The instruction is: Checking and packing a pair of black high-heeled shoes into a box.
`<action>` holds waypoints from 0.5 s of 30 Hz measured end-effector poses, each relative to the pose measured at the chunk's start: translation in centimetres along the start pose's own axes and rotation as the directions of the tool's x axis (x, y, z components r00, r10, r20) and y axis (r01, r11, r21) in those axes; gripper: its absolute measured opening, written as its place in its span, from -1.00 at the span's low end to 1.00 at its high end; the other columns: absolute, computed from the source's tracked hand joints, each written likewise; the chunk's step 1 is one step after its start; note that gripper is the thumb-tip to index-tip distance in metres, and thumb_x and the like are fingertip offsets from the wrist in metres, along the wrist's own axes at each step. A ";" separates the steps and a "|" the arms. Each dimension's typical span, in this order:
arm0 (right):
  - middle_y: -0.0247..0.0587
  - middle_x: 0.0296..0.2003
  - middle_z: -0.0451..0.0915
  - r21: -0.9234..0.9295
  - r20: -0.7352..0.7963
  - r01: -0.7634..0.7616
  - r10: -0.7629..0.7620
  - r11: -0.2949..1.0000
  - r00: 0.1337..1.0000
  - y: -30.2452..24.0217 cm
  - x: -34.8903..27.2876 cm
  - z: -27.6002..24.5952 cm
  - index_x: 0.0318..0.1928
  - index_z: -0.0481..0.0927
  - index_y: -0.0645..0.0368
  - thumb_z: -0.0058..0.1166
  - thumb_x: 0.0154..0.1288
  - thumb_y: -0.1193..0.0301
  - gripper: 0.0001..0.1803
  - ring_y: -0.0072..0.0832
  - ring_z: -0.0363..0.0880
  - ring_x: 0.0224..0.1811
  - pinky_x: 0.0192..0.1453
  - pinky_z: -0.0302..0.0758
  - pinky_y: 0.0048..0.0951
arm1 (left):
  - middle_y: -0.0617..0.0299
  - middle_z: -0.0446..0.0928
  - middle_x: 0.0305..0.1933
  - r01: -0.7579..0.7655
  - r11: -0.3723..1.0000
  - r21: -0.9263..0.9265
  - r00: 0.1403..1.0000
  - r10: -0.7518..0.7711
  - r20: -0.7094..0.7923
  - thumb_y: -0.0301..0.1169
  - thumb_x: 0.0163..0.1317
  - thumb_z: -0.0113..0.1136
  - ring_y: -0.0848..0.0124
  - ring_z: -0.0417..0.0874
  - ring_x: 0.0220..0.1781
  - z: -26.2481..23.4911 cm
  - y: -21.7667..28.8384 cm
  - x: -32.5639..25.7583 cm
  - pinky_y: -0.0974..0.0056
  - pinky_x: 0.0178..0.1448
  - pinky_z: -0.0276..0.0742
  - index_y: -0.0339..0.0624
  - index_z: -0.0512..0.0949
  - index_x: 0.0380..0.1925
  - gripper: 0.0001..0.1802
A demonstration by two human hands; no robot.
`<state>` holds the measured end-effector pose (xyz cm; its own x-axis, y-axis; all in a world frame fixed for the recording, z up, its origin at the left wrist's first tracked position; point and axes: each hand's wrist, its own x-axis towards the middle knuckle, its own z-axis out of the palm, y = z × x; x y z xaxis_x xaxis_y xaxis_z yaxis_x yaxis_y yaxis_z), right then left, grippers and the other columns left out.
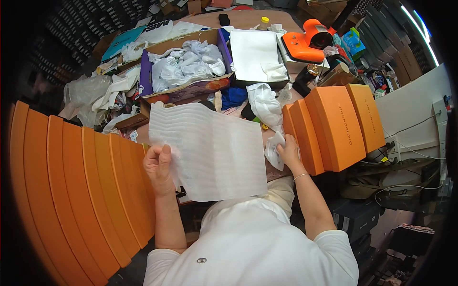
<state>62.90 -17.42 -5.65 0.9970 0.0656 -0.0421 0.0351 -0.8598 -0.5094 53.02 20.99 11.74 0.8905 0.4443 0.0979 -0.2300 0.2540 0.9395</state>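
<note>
My left hand (160, 168) pinches the left edge of a thin white foam sheet (217, 155), thumb up. The sheet hangs spread out above the near edge of the table, with faint ridges across it, and hides part of the tabletop. At the sheet's right side, my right hand (289, 151) is closed on a crumpled white paper wad (274, 151). Just beyond that hand lies a larger crumpled white wrapping (264, 104). What the wad may contain cannot be seen.
Orange boxes (334, 128) stand close to my right hand; a tall row of orange boxes (71, 186) flanks my left. Farther back are a purple carton (145, 76) of white paper wads, a box with white sheets (253, 55) and an orange tape dispenser (301, 46).
</note>
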 end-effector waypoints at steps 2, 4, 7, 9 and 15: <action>0.13 0.08 0.39 0.075 -0.046 0.075 -0.071 0.994 0.996 -0.7 0.3 0.3 0.11 0.35 0.30 0.26 0.07 0.39 -0.40 -0.01 0.35 0.18 0.25 0.31 -0.21 | 0.47 0.45 -0.45 0.013 0.991 0.134 0.999 -0.008 -0.038 -0.36 0.31 0.17 0.70 0.36 -0.39 -1.7 -0.6 -0.4 0.53 -0.25 0.26 -0.09 0.48 -0.49 -0.82; 0.22 0.23 0.23 0.152 -0.097 0.167 -0.153 0.974 0.983 -3.7 0.3 -0.6 0.26 0.23 0.28 0.31 0.06 0.35 -0.22 0.06 0.21 0.31 0.36 0.22 -0.17 | 0.44 0.48 -0.43 0.039 0.989 0.140 0.994 -0.024 -0.109 -0.36 0.32 0.17 0.66 0.40 -0.37 -2.1 -0.7 -0.9 0.53 -0.24 0.29 -0.14 0.54 -0.44 -0.84; 0.24 0.33 0.12 0.448 0.054 0.348 -0.413 0.824 0.909 -10.3 -2.2 -5.5 0.36 0.09 0.29 0.36 0.05 0.21 -0.03 0.09 0.06 0.41 0.45 0.08 -0.12 | 0.37 0.55 -0.33 0.136 0.986 -0.099 0.982 -0.147 -0.114 -0.35 0.34 0.14 0.62 0.49 -0.26 -0.1 0.1 -1.3 0.49 -0.08 0.38 -0.20 0.57 -0.35 -0.84; 0.26 0.37 0.02 0.324 0.230 0.440 -0.521 0.838 0.822 -13.7 -6.7 -5.7 0.42 0.00 0.22 0.36 0.00 0.32 0.04 0.08 -0.04 0.46 0.47 0.05 -0.12 | 0.29 0.59 -0.21 0.163 0.963 -0.212 0.985 -0.172 -0.023 -0.35 0.34 0.12 0.56 0.54 -0.15 2.2 0.1 -0.6 0.44 0.04 0.41 -0.26 0.58 -0.22 -0.81; 0.11 0.19 0.41 0.224 0.077 0.345 -0.369 0.911 0.926 -7.5 -5.5 1.8 0.18 0.46 0.17 0.09 -0.12 0.68 -0.30 -0.02 0.30 0.28 0.34 0.22 -0.16 | 0.31 0.57 -0.21 0.014 0.936 -0.352 0.997 0.012 0.071 -0.32 0.33 0.13 0.57 0.50 -0.10 7.1 4.2 1.8 0.43 0.08 0.32 -0.26 0.59 -0.25 -0.79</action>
<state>57.07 -10.44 -3.17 0.9050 0.4172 0.0832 0.3602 -0.6474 -0.6716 56.48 16.80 18.17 0.9134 0.3850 0.1322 -0.3409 0.5461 0.7652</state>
